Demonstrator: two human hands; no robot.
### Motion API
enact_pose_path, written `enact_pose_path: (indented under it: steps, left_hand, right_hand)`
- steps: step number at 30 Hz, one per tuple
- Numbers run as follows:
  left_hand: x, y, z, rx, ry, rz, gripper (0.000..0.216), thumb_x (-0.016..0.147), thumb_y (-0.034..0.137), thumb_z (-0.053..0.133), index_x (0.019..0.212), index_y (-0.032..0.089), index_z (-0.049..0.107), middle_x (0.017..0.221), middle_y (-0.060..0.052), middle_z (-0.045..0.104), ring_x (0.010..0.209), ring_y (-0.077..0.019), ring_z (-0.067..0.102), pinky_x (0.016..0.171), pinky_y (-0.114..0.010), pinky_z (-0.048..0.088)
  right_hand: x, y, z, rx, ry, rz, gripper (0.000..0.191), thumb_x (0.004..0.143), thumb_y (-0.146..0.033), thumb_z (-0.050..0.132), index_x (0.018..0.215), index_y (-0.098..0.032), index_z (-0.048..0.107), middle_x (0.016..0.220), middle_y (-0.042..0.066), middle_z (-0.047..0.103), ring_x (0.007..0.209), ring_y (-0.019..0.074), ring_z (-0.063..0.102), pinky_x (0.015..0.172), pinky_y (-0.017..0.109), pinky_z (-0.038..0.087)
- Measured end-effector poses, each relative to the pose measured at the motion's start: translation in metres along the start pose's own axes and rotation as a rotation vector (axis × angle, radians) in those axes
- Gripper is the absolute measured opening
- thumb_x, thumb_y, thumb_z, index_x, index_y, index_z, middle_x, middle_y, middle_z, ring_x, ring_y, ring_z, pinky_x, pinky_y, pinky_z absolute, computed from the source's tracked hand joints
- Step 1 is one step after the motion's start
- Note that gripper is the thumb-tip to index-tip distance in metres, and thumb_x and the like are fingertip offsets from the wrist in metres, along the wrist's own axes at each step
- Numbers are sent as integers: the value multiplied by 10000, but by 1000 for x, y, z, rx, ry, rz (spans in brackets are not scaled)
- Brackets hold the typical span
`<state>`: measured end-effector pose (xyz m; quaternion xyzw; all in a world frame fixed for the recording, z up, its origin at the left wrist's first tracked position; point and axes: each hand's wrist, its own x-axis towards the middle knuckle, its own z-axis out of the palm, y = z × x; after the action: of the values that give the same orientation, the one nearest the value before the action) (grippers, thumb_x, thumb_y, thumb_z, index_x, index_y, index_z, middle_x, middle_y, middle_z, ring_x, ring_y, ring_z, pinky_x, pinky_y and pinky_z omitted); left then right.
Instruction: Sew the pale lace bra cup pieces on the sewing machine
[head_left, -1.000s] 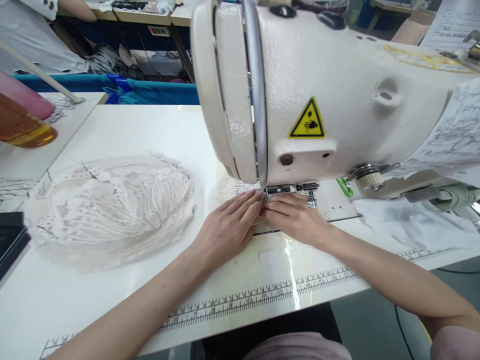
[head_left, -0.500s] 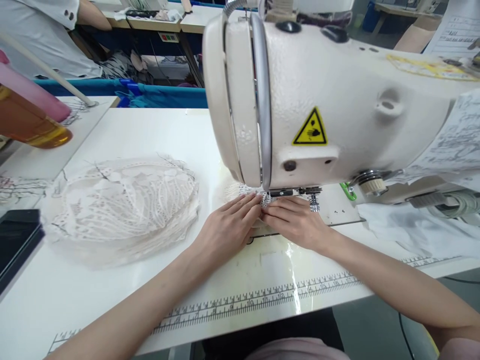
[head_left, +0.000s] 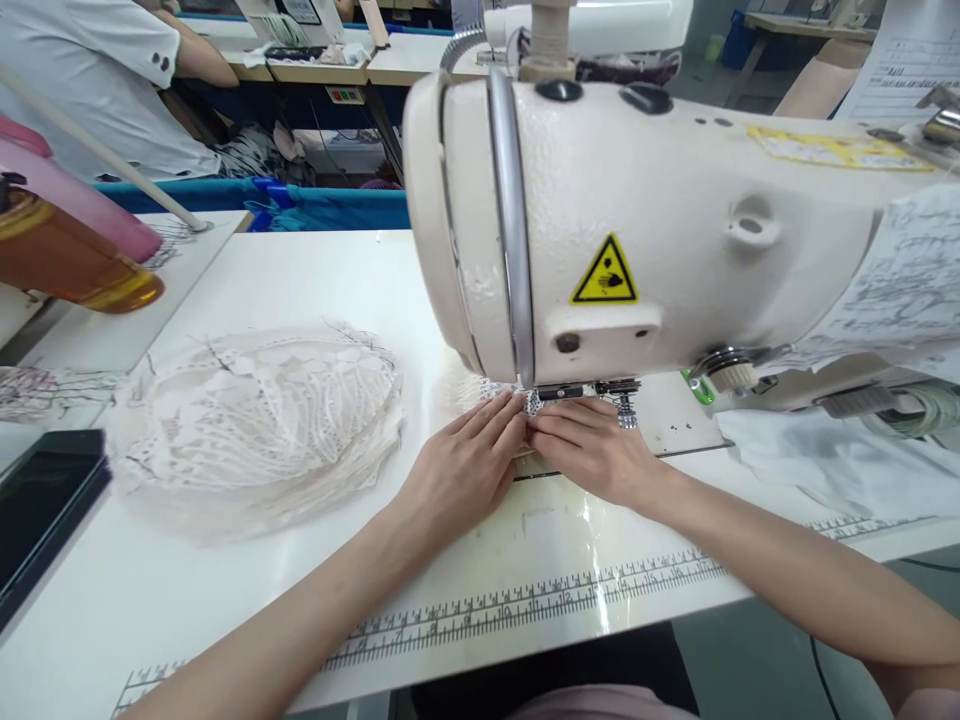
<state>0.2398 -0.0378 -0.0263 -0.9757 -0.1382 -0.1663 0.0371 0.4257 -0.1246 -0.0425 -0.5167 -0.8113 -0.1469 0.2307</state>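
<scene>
Little has changed over the last second: your left hand (head_left: 465,465) and right hand (head_left: 589,450) stay at the front of the sewing machine (head_left: 645,220), while the view has tilted slightly to show more of its top. That suggests steady guiding, with no clear advance of the lace piece (head_left: 457,390), which lies on the surface (head_left: 322,270) partly beneath your fingers and the machine head. Your fingers lie extended; whether either grip pinches the lace or merely presses it, you cannot tell. The needle and most of the lace are hidden.
</scene>
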Motion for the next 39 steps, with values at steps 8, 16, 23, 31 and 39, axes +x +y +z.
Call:
enact_pose_path:
  steps: [8,16,23,31,39]
  left_hand:
    - [-1,1,1,26,4,-2,329,896,135,437,1170,70,606,1333,-187,598,1272,-284,551,1027,-403,525]
    - [-1,1,0,18,-17,-23,351,904,152,447,1220,89,586,1339,-170,598,1285,-279,539,1031,-403,520]
    - [-1,3,0,106,4,2,343,908,156,439,1185,41,604,1321,-199,603,1244,-298,575,975,-403,553]
    - [0,5,0,111,5,-10,361,925,167,426,1219,48,597,1323,-193,603,1254,-296,567,971,-400,551]
    - [-1,8,-1,130,-11,-32,391,932,153,414,1265,27,573,1335,-186,596,1259,-288,562,979,-382,540]
  right_hand:
    - [-1,2,1,8,7,-26,237,920,-42,496,942,-205,666,1056,-10,742,1009,117,656,921,302,517]
    - [-2,2,2,40,9,-26,259,907,-22,501,953,-207,677,1102,4,738,1063,129,655,965,323,516]
    - [-4,4,2,9,14,-27,260,899,-14,498,952,-200,673,1122,7,733,1038,135,658,937,320,523]
    - [2,8,-4,-2,45,-55,270,910,-4,471,896,-187,669,1045,-8,746,996,120,664,765,266,525]
    - [2,11,-9,-40,62,-4,238,858,-10,513,849,-193,665,986,-54,753,906,97,679,596,273,436]
